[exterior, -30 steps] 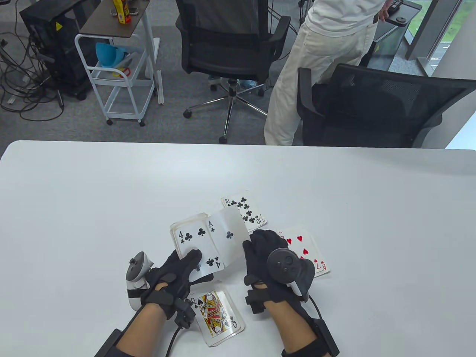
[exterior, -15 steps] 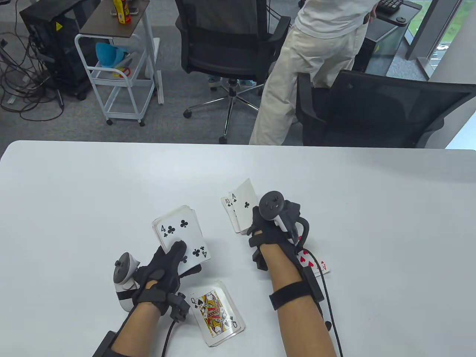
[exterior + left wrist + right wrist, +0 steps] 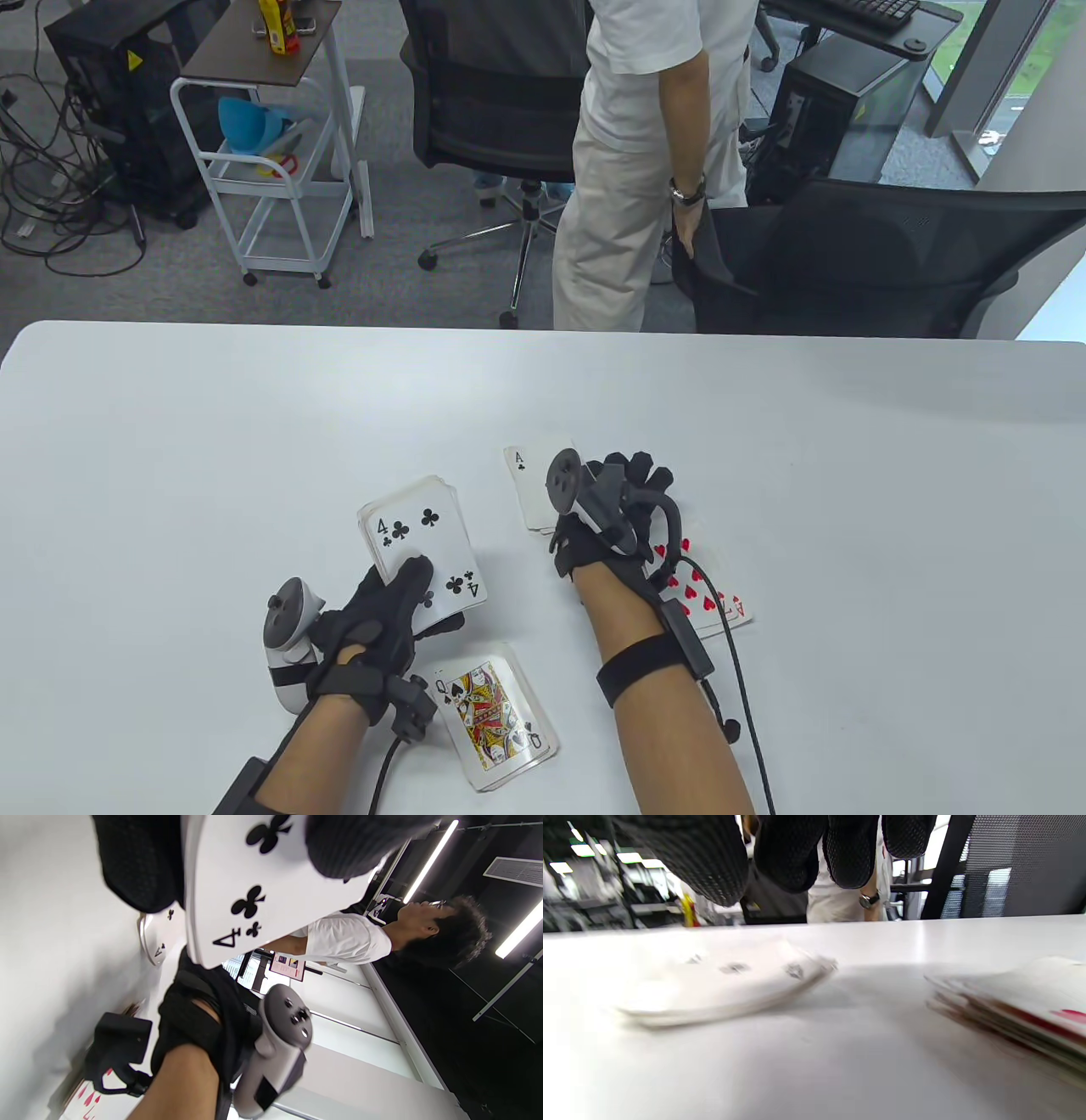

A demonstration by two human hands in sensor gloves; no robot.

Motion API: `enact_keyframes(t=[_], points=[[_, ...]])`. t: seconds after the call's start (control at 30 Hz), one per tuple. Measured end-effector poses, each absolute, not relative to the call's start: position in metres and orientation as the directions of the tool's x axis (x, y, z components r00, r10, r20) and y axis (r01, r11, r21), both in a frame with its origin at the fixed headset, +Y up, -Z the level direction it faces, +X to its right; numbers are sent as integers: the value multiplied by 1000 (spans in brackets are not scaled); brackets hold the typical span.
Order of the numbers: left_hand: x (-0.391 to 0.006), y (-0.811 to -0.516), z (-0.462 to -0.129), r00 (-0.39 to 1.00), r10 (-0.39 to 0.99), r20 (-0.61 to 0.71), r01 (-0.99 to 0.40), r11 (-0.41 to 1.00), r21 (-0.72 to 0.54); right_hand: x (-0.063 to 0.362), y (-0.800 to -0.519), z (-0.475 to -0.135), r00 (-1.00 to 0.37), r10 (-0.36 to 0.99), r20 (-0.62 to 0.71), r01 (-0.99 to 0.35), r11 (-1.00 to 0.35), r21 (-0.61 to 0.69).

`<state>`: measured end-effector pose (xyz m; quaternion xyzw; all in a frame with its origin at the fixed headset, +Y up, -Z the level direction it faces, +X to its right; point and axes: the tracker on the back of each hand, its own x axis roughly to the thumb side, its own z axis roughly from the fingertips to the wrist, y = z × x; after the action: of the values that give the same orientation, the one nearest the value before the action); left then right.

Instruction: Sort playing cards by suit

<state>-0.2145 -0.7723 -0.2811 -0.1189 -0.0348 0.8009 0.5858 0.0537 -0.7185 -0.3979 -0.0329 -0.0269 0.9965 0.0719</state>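
Smooth, faintly glossy white table top (image 3: 212, 441). On it, glossy coated cards (image 3: 424, 543) with a light sheen, slightly curled at the edges. Above them, matt black knit cloth gloves (image 3: 373, 620), with smooth grey and white plastic trackers (image 3: 293, 632). Beyond the table, black mesh chairs (image 3: 891, 246).

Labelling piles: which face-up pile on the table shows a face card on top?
The pile nearest the person, topped by the queen of spades. The clubs pile shows an ace; the hearts pile shows only pips.
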Motion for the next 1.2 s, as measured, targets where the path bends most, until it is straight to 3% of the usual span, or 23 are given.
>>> enact_keyframes(t=[0.2, 0.43, 0.57, 0.7, 0.83, 0.97, 1.2], points=[[-207, -774, -282, -248, 958, -145, -934, -276, -226, 66, -694, -333, -871, 474, 130, -490, -859, -147], [-194, -775, -279, -183, 975, -127, -943, -210, -258, 48, -706, -282, -766, 554, 326, -614, -781, -115], [-190, -779, -279, -156, 977, -142, -943, -190, -273, 49, -713, -276, -772, 521, 365, -590, -801, -104], [-183, -782, -278, -153, 977, -146, -939, -190, -285, 50, -716, -277, -721, 585, 372, -643, -765, -43], [-179, -781, -277, -99, 986, -130, -952, -132, -275, 52, -719, -277, -751, 527, 398, -590, -807, -45], [-175, -782, -275, -176, 975, -133, -945, -205, -256, 52, -719, -274, -695, 601, 394, -663, -748, -29], [-187, -780, -272, -282, 952, -123, -937, -301, -177, 38, -724, -271, -706, 575, 413, -630, -776, 3]])
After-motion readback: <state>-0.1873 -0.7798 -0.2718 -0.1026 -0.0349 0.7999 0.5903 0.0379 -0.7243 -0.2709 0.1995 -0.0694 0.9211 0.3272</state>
